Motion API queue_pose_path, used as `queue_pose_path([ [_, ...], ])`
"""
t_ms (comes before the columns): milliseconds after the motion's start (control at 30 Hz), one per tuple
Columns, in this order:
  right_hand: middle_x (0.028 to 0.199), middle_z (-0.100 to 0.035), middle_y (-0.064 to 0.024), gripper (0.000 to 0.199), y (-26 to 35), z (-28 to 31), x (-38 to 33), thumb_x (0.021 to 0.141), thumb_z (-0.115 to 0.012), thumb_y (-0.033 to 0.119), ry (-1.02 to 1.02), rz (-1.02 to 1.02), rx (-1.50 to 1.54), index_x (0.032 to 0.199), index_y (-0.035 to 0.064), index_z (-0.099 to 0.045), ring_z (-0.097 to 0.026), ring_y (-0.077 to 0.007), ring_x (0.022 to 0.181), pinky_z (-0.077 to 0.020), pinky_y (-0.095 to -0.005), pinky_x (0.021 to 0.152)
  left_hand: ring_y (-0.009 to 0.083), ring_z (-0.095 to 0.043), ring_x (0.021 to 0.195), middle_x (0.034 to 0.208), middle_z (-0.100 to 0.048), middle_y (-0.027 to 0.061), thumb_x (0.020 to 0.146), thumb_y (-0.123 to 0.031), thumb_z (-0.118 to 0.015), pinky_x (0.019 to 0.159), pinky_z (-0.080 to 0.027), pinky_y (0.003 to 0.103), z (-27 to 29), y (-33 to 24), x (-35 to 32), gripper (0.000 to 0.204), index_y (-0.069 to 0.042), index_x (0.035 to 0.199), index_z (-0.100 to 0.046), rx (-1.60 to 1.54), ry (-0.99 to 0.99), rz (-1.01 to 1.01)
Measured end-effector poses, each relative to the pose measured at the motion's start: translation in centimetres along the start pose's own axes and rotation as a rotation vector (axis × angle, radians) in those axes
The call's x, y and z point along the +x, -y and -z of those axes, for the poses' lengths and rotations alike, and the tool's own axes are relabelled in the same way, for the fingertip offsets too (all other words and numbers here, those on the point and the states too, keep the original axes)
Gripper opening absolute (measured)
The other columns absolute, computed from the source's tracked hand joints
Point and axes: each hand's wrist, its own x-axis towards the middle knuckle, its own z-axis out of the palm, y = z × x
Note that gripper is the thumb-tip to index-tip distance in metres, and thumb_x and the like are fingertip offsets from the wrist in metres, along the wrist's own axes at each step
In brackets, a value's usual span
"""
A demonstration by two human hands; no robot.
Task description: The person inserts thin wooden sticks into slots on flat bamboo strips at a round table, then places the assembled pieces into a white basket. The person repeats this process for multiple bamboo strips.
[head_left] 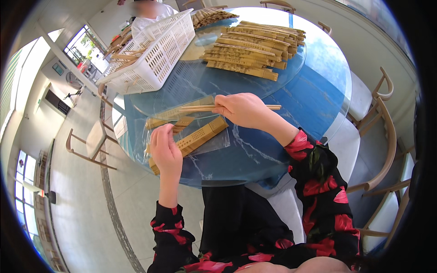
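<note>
My right hand (243,109) is closed round a pair of light wooden chopsticks (195,108), held level above the near part of the table. My left hand (166,148) is closed, thumb and fingertips together, beside printed tan paper chopstick sleeves (200,135). What lies in its fingertips is hidden. Clear plastic film (221,142) spreads under and around the sleeves. Another tan sleeve (168,116) lies behind them, below the chopsticks' tips.
A white slatted plastic basket (157,68) holding loose chopsticks stands at the far left of the round blue marbled table (314,98). A big pile of tan packed sleeves (255,48) lies at the back. Behind the basket sits another person (152,18). Wooden chairs (380,145) surround the table.
</note>
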Motion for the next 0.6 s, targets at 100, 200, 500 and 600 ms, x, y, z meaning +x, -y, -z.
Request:
queue_pose_path([
  [100, 0.084, -0.065, -0.014, 0.022, 0.5, -1.7, -0.3, 0.098, -0.057, 0.027, 0.083, 0.134, 0.044, 0.094, 0.0054, -0.057, -0.065, -0.037, 0.084, -0.0492, -0.049, 0.072, 0.0322, -0.062, 0.089, 0.098, -0.066, 0.0135, 0.099, -0.002, -0.051, 0.079, -0.049, 0.038, 1.6, 1.2, 1.0, 0.013, 0.002, 0.106, -0.061, 0.199, -0.287, -0.079],
  [200, 0.086, -0.064, -0.0114, 0.013, 1.0, -3.5, -1.1, 0.093, -0.062, 0.021, 0.119, 0.25, 0.033, 0.095, 0.0074, -0.061, -0.066, -0.0341, 0.088, -0.0511, -0.0461, 0.074, 0.0318, -0.063, 0.089, 0.098, -0.065, 0.0125, 0.1, -0.007, -0.052, 0.078, -0.049, 0.038, 0.6, 0.5, 3.1, 0.013, 0.0, 0.108, -0.06, 0.237, -0.321, -0.073],
  [500, 0.086, -0.064, -0.0072, 0.007, 1.5, -3.1, -0.3, 0.088, -0.064, 0.013, -0.131, 0.146, -0.167, 0.092, 0.0074, -0.062, -0.066, -0.0286, 0.087, -0.0527, -0.0405, 0.076, 0.0279, -0.063, 0.086, 0.103, -0.064, 0.0082, 0.092, -0.035, -0.07, 0.074, -0.051, 0.037, -3.4, -0.1, 2.4, 0.041, -0.004, 0.116, -0.058, 0.145, -0.184, -0.166],
  [600, 0.088, -0.063, -0.0075, 0.004, -0.2, -1.9, 0.4, 0.087, -0.062, 0.009, -0.288, 0.068, -0.237, 0.091, 0.0069, -0.063, -0.065, -0.0278, 0.092, -0.0524, -0.0399, 0.079, 0.031, -0.063, 0.085, 0.097, -0.064, 0.0103, 0.095, -0.038, -0.065, 0.073, -0.051, 0.038, -3.0, -0.2, 2.0, 0.039, -0.004, 0.113, -0.059, 0.104, -0.079, -0.213],
])
